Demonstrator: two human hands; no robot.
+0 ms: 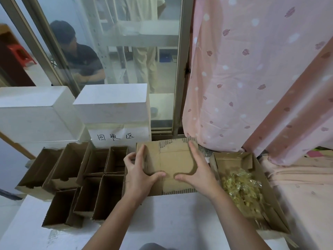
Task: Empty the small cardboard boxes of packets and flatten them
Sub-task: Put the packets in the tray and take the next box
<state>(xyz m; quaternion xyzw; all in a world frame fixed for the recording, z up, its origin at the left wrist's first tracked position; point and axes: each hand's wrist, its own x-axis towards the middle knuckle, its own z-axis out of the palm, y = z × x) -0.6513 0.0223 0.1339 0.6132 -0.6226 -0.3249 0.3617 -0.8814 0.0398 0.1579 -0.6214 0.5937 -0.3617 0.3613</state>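
- the white table (171, 219) carries a cluster of open small boxes (100, 179) at left and a tray of packets (241, 188) at right.
- a flattened cardboard box (169, 161) lies between them.
- the left hand (142, 170) and right hand (196, 170) press it, fingers spread wide, thumbs nearly meeting.

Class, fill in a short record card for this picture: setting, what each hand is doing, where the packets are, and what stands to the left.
Setting: white table by a window, pink curtain at right
Left hand: pressing on the flattened box, fingers straight
Right hand: pressing on the same box
Packets: in the open tray box at right
Left side: open small boxes, packed close together
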